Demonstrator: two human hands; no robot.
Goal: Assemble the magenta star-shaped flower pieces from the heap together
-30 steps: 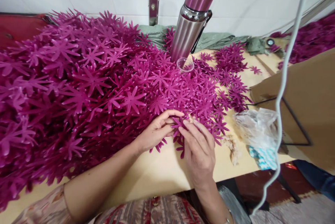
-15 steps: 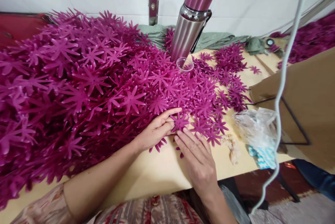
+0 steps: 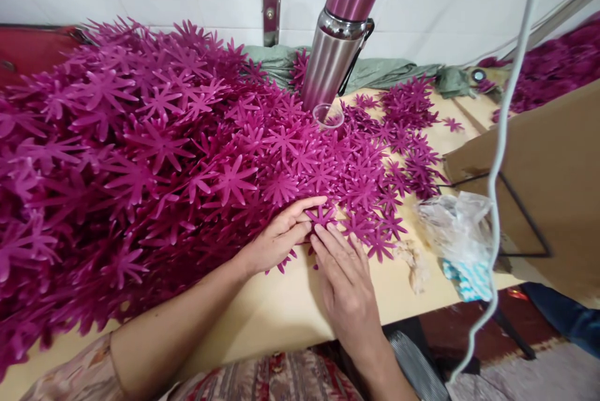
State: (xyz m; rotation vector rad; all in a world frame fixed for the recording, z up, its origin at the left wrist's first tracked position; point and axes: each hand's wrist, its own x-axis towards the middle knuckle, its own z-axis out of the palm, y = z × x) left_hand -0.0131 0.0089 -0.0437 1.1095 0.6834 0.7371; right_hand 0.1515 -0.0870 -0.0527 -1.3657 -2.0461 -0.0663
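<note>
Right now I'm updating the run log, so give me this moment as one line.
left hand: at purple flower; right hand: at same flower; flask: beyond both hands; flower pile: mostly on left

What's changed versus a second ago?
Right hand shifted slightly left, fingers straighter, angled toward the left hand. No clear grab or release. Left hand stays by a purple flower; bottle, clear cup and flower pile stayed put.

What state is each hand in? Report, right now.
Left hand: index finger extended, thumb beside a magenta flower piece; grip cannot be told.
Right hand: fingers nearly straight, tips at that same flower piece; grip cannot be told.
</note>
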